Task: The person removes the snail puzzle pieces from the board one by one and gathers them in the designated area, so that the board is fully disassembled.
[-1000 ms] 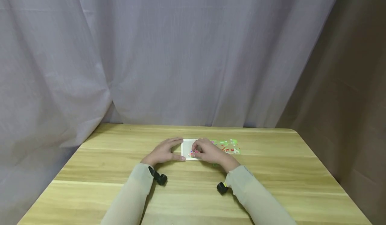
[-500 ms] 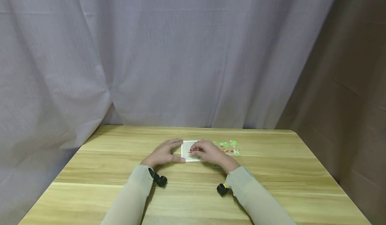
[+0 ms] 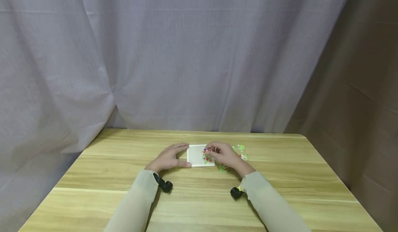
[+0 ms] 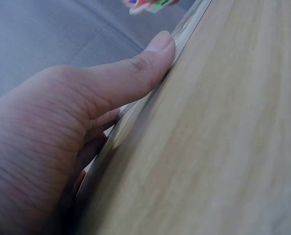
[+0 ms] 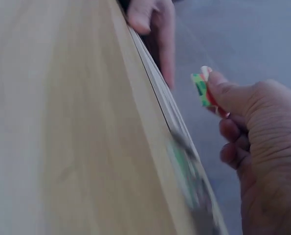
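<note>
A shallow white puzzle tray (image 3: 195,156) lies on the table. My left hand (image 3: 169,157) touches its left side, the thumb (image 4: 152,61) at the near corner and the fingers at the far corner. Over the tray's right part, my right hand (image 3: 227,155) pinches a jigsaw puzzle piece (image 5: 202,90) between thumb and fingertips, raised off the tray. Red, green and white show on this piece. Below it, red and green jigsaw pieces (image 3: 207,160) lie in the tray's near right corner. How many lie there is too small to tell.
Several loose jigsaw pieces (image 3: 241,148) lie to the right of the tray, partly behind my right hand. A few green ones (image 3: 223,168) lie near its wrist. The wooden table (image 3: 192,201) ends at a grey curtain (image 3: 199,59).
My right hand has moved right and lifted, with the puzzle piece still pinched, uncovering the pieces in the tray's near right corner. My left hand has stayed at the tray's left side.
</note>
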{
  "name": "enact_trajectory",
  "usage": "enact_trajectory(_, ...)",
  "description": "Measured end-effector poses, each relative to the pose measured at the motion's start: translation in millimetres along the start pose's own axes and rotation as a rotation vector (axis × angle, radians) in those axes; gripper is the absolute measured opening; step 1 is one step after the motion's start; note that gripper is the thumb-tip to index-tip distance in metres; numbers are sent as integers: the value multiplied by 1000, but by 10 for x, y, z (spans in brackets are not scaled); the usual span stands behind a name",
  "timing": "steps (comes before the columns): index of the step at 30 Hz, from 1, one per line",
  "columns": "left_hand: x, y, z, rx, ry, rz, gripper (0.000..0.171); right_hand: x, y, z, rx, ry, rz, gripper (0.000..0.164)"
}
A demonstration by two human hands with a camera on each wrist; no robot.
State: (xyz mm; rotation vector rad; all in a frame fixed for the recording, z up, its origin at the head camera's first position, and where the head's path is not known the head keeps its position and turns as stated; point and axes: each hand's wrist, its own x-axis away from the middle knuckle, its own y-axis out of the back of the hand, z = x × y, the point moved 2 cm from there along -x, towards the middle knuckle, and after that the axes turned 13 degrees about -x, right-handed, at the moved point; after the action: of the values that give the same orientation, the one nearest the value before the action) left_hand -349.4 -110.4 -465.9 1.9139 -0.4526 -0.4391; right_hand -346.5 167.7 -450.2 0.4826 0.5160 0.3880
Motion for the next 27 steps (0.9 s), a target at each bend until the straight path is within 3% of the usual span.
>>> enact_trajectory(5,4,-6,-16,1,-12,8,95,203,290,-138,-51,-55,-127,15)
enact_trajectory(12,14,7,8,13,-21,6,95,486,631,-260,-5,-82,-166,21)
enact_trajectory(20,23,7,19,24,-24,6,94,788,806,-330,31,-68,-99,16)
enact_trajectory(27,9,28,6,25,-24,11,94,830,820,-316,23,-5,-13,12)
